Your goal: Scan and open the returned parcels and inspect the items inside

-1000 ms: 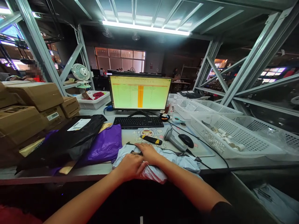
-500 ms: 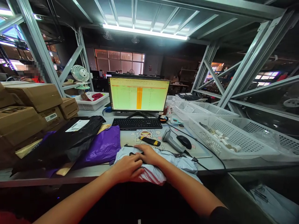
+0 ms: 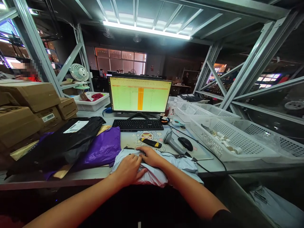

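Note:
A crumpled grey-white plastic mailing bag (image 3: 153, 175) lies at the front edge of the desk, in front of me. My left hand (image 3: 128, 168) is on its left part, fingers bent down into the plastic and thumb pointing right. Just beside it, my right hand (image 3: 152, 156) grips the bag near its upper edge, with the fingers curled toward the left hand. The fingertips of both hands are partly hidden in the folds. Beyond the bag lie a black and yellow utility knife (image 3: 151, 142), a grey barcode scanner (image 3: 174, 144) and a black mouse (image 3: 185, 143).
A purple mailing bag (image 3: 104, 147) and a black labelled one (image 3: 78, 139) lie to the left, with cardboard boxes (image 3: 30, 95) behind. A keyboard (image 3: 137, 124) and monitor (image 3: 141, 95) stand ahead. White plastic baskets (image 3: 213, 152) line the right side. A person (image 3: 33, 74) is at far left.
My left hand's fingers have drawn together and bent further into the bag, covering the dark spot seen between the hands. The whole view has shifted slightly.

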Tool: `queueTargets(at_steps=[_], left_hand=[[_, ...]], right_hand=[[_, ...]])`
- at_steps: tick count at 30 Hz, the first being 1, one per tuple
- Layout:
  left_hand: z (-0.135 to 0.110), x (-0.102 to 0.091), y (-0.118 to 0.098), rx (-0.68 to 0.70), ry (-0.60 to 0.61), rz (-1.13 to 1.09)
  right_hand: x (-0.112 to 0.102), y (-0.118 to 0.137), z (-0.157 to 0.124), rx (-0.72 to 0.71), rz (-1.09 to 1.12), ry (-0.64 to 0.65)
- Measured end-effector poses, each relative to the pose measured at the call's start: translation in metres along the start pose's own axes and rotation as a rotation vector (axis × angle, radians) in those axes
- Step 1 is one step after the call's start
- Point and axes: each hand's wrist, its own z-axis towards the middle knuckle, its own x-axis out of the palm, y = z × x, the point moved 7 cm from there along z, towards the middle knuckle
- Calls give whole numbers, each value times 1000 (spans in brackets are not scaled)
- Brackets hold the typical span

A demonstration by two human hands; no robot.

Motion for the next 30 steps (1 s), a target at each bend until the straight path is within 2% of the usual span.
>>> queueTargets(at_steps=[4,8,11,14,16,20,22,24,30], left_hand=[[-3,-8,-3,101,-110,-19],[-9,-7,-3,229,-179,-127],[-13,-6,-1,266,-238,-153],[-14,-8,-4,315,-286,-115],[-14,-10,-9,358,-315,-116],[-14,-16,-19,412,-392,-121],[-14,-19,-22,402,-418,-110],[-15,-22,-21,357,-425,-104],[-36,-30,-16,166,-407,-136]], right_hand=[[0,2,1,-11,-1,7],[0,8,0,-12,-51,93],[5,12,-1,13,-128,179],[11,20,3,25,-278,206],[16,29,11,-11,-419,204],[25,55,32,-174,-619,199],[31,58,42,-195,-658,270],[33,54,50,-156,-681,320],[30,41,59,-122,-671,288]])
